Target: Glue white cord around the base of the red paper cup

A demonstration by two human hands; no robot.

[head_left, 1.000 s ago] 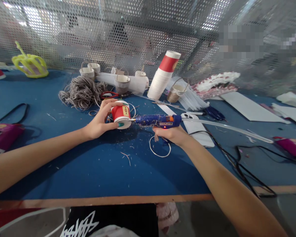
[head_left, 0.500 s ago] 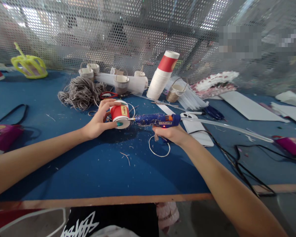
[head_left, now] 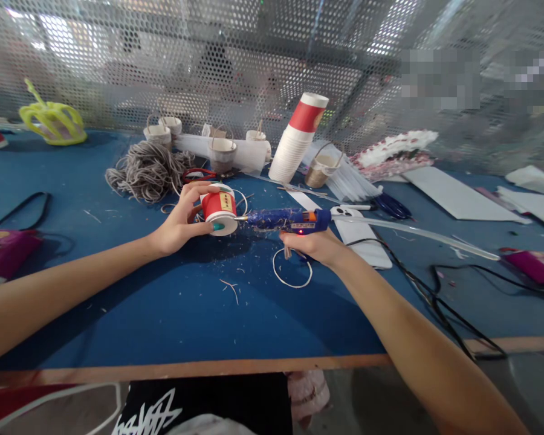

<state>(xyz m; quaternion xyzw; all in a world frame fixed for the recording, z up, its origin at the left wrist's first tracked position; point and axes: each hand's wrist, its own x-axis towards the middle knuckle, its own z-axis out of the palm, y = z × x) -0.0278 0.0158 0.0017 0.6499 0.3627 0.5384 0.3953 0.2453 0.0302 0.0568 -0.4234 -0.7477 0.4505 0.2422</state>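
My left hand (head_left: 184, 217) grips a red and white paper cup (head_left: 220, 205) at its ends, the cup tipped with its base toward me. In my right hand (head_left: 315, 244) is a blue glue gun (head_left: 283, 220) with a small red light lit. Its metal nozzle points left and meets the lower rim of the cup. A long clear glue stick (head_left: 417, 231) runs out of the gun's back toward the right. Under the gun lies a loop of white cord (head_left: 293, 285), partly hidden by my right hand. Most of the gun's handle is hidden by my fingers.
A leaning stack of paper cups (head_left: 294, 142), a heap of grey cord (head_left: 147, 172) and small cord-wrapped buckets (head_left: 223, 156) stand behind. Right are a white phone (head_left: 365, 241), black cable (head_left: 430, 296) and white sheets (head_left: 462, 193). A purple glue gun (head_left: 9, 251) lies left.
Almost nothing differs. Both hands, the cup and the glue gun keep their places, with the nozzle still at the cup's rim; the whole view has shifted very slightly.
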